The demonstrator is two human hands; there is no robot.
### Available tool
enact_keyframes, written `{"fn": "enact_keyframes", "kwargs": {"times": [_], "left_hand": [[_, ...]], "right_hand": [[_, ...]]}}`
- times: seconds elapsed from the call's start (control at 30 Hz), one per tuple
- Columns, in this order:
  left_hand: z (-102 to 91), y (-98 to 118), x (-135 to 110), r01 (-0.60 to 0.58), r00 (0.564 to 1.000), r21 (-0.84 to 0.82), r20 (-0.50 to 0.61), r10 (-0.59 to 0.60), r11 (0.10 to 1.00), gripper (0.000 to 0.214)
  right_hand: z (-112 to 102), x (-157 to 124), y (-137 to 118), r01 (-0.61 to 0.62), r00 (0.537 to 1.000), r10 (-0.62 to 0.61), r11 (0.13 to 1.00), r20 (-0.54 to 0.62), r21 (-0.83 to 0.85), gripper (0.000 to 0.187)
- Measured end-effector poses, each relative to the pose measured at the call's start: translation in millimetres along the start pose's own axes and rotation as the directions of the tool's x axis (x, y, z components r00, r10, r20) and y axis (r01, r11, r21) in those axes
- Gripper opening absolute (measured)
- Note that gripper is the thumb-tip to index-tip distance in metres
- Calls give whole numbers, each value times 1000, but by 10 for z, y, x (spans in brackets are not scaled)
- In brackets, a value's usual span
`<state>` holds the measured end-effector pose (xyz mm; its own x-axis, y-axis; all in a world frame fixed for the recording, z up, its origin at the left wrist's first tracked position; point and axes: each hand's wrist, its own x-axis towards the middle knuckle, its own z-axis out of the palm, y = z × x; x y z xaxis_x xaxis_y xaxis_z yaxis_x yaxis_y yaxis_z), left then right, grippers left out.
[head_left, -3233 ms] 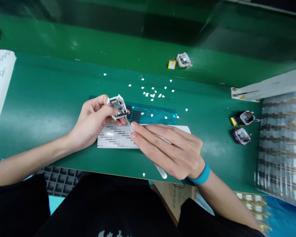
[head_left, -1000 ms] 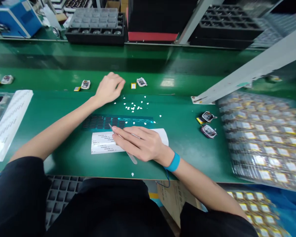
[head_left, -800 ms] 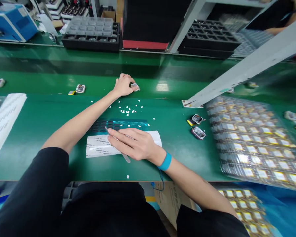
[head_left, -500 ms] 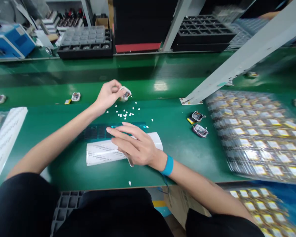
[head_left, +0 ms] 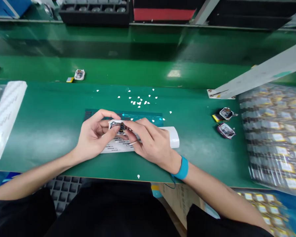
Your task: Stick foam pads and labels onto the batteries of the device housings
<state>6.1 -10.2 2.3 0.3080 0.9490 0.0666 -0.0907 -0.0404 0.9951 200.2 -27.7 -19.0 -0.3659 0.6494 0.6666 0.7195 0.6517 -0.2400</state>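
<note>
A small white watch-like case [head_left: 112, 124] with a circuit board inside is held above the bench in the head view. My left hand [head_left: 93, 133] grips its left side, thumb across the front. At its right edge, the fingertips of my right hand [head_left: 150, 138] touch the parts inside. A thin metal tool [head_left: 133, 143], seemingly tweezers, sticks out from under my right fingers; most of it is hidden. Beneath both hands lies a white printed backing sheet [head_left: 173, 136] with a curled right end. Behind it is a dark blue-green film strip [head_left: 148, 115] with black pieces.
Small white bits [head_left: 139, 102] are scattered behind the film. To the right lie a black-and-white case [head_left: 226, 113] and a purple case [head_left: 226, 131], beside stacked clear trays [head_left: 273, 138]. A slanted white post [head_left: 256, 74] stands there. Another case [head_left: 79, 74] sits back left.
My left hand has brought the white case from the back of the bench down to my right hand. Both hands now meet at it. The camera view has tilted down.
</note>
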Motion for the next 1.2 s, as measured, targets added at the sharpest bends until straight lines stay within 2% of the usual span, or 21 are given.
{"fn": "enact_keyframes", "kwargs": {"times": [0.17,0.3,0.37,0.57,0.67,0.83,1.03,1.2], "left_hand": [[24,34,-55,-29,1000,69,1,29,997,15],[24,42,-85,-64,998,156,-5,66,986,16],[17,36,-75,-43,999,140,-1,44,989,15],[-13,40,-8,5,1000,22,-4,-5,1000,15],[-13,49,1,46,999,36,23,-47,998,15],[-20,50,1,144,976,19,161,-145,989,15],[-53,61,5,233,944,7,238,-228,972,14],[-49,81,7,272,942,23,199,-271,962,15]], "right_hand": [[-6,-36,-23,7,1000,-7,995,-10,96,16],[-35,-23,1,44,998,-50,991,43,126,24],[-43,-11,20,62,996,-69,990,54,128,25],[-85,38,97,47,997,-59,971,47,235,13],[-110,56,110,52,997,-62,978,40,202,11],[-121,38,124,33,999,-32,985,-6,169,13],[-139,2,188,214,975,-211,976,70,-42,18],[-146,63,252,-14,1000,18,977,18,-212,28]]}}
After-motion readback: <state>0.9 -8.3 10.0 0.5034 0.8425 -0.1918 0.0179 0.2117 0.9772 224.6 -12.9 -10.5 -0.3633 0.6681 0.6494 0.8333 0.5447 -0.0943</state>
